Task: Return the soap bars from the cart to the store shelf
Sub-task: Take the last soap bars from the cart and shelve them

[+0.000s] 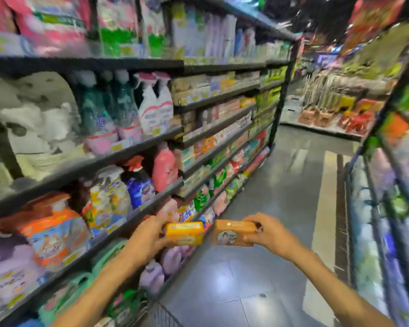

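Soap bars were in both my hands: my left hand (149, 234) gripped the yellow bar (185, 233), my right hand (267, 233) the orange bar (234, 233), long axes level, above the cart (162, 316). The shelf (132, 223) lay leftward, nearer my left hand.

left grip (149, 234) curled, right grip (268, 232) curled, arms outstretched

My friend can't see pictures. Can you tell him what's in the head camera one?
A person holds a soap bar in each hand over a shop aisle: a yellow soap bar in the left hand, an orange soap bar in the right hand. Packed store shelves run along the left, and a wire cart shows below.
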